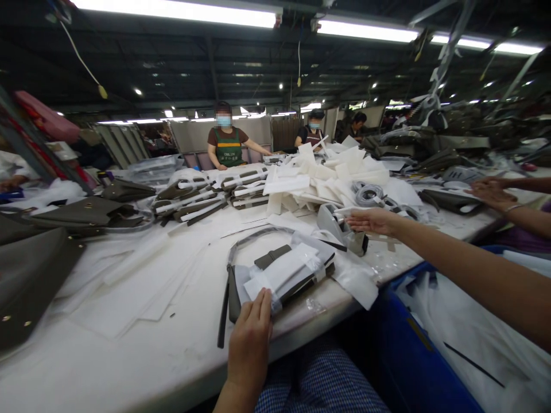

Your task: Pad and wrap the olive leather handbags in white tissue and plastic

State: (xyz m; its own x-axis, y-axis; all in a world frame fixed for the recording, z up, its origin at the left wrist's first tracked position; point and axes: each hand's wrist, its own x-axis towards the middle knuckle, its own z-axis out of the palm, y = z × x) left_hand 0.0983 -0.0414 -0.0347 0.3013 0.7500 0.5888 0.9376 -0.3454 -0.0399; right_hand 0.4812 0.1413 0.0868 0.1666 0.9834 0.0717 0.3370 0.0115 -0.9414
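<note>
"Where's the bag?"

"The dark bag (pixel 287 271) lies at the table's near edge, white wrapping over it, its handle (pixel 258 234) arching toward twelve. Count the clock from there, twelve being away from the worker."

"And the grip?"

"The left hand (pixel 252 330), at seven, has its fingers together on the bag's near edge. The thumb is hidden, so I can't tell whether it pinches. The right hand (pixel 371 222), at two, stretches its fingers beside a grey tape dispenser (pixel 330 220); whether they clamp anything, I can't tell."

"What's the surface like?"

"A white table (pixel 172 350), flecked with small dark scraps. Flat white sheets (pixel 138 287) overlap at nine, with loose dark bags (pixel 34 275) beyond them. Wrapped bags (pixel 189 198) are stacked at eleven, and a jumbled heap of white pieces (pixel 322 172) rises at twelve to one."

"Around it?"

"At four, below the table, a blue bin (pixel 398 327) full of filmy white stuff. At two, a co-worker's hands (pixel 493 194) over another dark bag. A masked person in a green apron (pixel 228 146) stands across at eleven. Long bright tubes (pixel 176 10) hang under the dark roof."
</note>
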